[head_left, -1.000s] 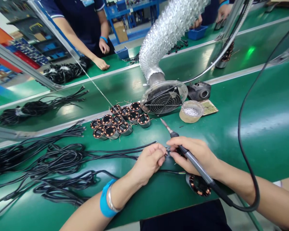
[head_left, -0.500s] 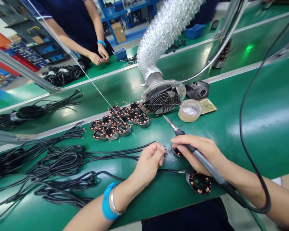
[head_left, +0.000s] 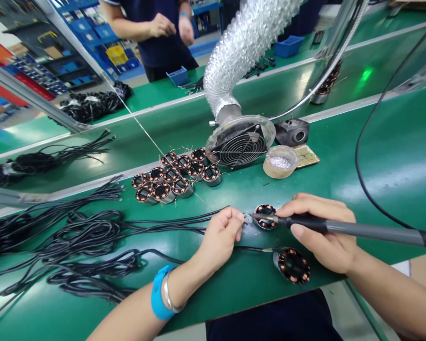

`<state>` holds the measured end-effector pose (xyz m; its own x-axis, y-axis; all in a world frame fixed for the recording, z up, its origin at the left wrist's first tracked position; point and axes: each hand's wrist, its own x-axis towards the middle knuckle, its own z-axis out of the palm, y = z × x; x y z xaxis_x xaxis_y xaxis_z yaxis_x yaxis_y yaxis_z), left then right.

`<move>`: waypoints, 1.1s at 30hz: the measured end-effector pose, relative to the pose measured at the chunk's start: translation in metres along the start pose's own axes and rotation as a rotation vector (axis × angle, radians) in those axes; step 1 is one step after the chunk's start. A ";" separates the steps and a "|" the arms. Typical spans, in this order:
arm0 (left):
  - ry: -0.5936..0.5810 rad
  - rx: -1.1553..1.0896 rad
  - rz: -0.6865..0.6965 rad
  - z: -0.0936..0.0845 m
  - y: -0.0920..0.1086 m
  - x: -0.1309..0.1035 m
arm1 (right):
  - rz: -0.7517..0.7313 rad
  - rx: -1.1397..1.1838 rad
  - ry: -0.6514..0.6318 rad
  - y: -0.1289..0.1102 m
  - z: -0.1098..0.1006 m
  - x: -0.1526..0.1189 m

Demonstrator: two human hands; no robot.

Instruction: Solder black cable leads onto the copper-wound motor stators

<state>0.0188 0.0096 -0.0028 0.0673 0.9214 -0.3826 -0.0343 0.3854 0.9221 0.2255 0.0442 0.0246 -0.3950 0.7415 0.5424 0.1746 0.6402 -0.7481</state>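
Note:
My left hand [head_left: 224, 233] is closed in a pinch on the end of a black cable [head_left: 184, 221], whose thin tip shows at the fingertips. My right hand [head_left: 323, 232] grips a soldering iron [head_left: 372, 232] like a pen. The iron lies nearly level, its tip pointing left, close to my left fingertips. Under it on the bench sits a small stator [head_left: 265, 208] with copper windings. Nearer to me, a second stator [head_left: 293, 266] lies tilted, with coloured wires of a black cable [head_left: 252, 248] reaching it.
Several stators [head_left: 171, 176] stand grouped behind my left hand. A fan-fronted fume extractor [head_left: 241, 144] with a foil duct, a round tub [head_left: 280, 162] and an iron holder [head_left: 293, 132] stand at the back. Bundled black cables [head_left: 92, 232] cover the left side. Across the bench stands a co-worker [head_left: 152, 33].
My right hand has brought the iron's tip down and towards me, from near the extractor to my left fingertips, uncovering the small stator. My left hand has barely moved. The co-worker's hands have lifted.

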 end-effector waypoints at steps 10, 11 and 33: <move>-0.003 0.060 0.018 0.000 -0.001 0.000 | -0.065 -0.010 -0.016 -0.006 0.004 0.002; -0.004 0.063 0.018 0.000 -0.001 0.000 | -0.081 -0.019 -0.019 -0.007 0.005 0.001; 0.003 0.084 0.011 0.002 0.003 -0.001 | -0.191 -0.120 0.175 -0.001 0.005 -0.001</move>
<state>0.0202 0.0102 0.0004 0.0645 0.9257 -0.3726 0.0489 0.3700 0.9277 0.2216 0.0424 0.0229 -0.2707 0.6221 0.7347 0.2217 0.7829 -0.5812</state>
